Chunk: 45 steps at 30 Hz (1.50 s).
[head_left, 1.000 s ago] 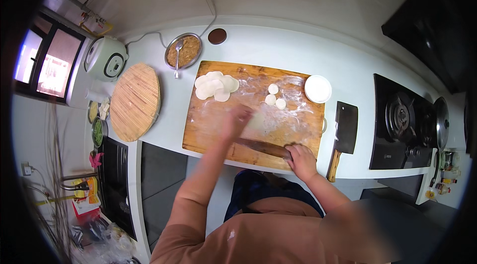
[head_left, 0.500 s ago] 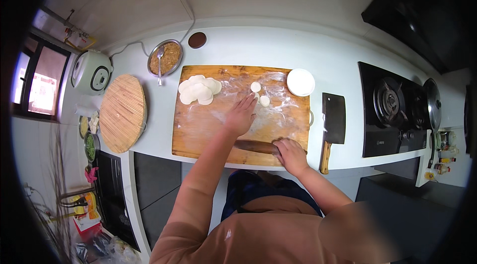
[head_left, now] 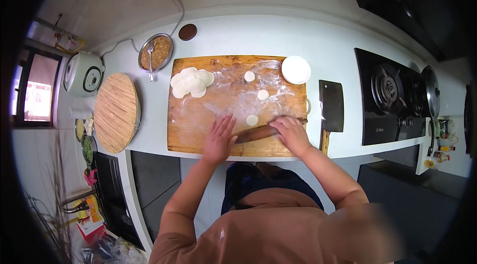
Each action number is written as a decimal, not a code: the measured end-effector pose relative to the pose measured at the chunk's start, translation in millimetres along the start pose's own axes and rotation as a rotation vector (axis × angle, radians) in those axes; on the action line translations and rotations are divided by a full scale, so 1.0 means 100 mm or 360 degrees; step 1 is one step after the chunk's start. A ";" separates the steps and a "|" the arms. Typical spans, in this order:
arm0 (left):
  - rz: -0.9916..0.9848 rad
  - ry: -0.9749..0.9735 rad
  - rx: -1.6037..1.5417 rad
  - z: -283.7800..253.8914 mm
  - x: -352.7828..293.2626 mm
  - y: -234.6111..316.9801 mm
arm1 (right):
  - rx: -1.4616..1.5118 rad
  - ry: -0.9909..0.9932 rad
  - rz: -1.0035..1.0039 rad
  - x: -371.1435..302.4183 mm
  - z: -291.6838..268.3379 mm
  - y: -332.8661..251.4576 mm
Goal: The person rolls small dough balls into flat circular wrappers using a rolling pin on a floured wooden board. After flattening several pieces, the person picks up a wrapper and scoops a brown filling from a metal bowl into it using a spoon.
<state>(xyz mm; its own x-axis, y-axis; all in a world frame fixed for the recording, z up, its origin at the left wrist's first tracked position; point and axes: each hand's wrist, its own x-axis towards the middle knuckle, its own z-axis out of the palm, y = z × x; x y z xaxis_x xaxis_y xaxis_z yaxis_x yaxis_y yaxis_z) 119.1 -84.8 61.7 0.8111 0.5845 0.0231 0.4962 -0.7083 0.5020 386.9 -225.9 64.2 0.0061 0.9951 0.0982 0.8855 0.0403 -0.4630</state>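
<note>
A floured wooden board (head_left: pixel 198 120) lies before me on the counter. My right hand (head_left: pixel 291 135) is closed over the right part of a dark wooden rolling pin (head_left: pixel 258 133) near the board's front edge. Beside the pin's left end, my left hand (head_left: pixel 220 141) rests with its fingers stretched out, holding nothing. One small dough round (head_left: pixel 252 120) lies just beyond the pin. Farther back are two more, a middle dough round (head_left: pixel 263 94) and a far dough round (head_left: pixel 249 76). Overlapping rolled dough wrappers (head_left: pixel 190 83) are piled at the board's far left.
A white bowl (head_left: pixel 296 70) stands on the board's far right corner. Right of the board lies a cleaver (head_left: pixel 331 106), then a gas stove (head_left: pixel 387 97). On the left are a round slatted lid (head_left: pixel 117 112), a rice cooker (head_left: pixel 83 74) and a bowl of filling (head_left: pixel 160 53) with a spoon.
My left hand has drawn back toward me from the dough rounds, to the pin's left end. One round now lies nearer the pin. The pin has tilted, its right end farther away.
</note>
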 end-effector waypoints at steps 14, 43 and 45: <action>-0.0397 0.0234 0.0327 0.17 0.39 -0.24 | -0.0352 0.0048 0.0106 0.97 0.21 0.10; 0.0149 0.0031 -0.0253 0.27 0.25 0.23 | -0.0001 0.0026 0.0193 -0.44 0.03 -0.18; 0.0123 -0.0042 -0.0054 0.22 0.10 0.24 | 0.0023 0.0013 0.0212 -0.40 0.01 -0.12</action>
<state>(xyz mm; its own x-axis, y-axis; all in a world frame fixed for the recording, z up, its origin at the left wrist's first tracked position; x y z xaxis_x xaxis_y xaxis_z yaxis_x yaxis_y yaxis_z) 145.7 -104.6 54.4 0.8548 0.5174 0.0404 0.4212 -0.7371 0.5285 375.5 -266.1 65.3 0.1269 0.9910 0.0424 0.8699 -0.0906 -0.4849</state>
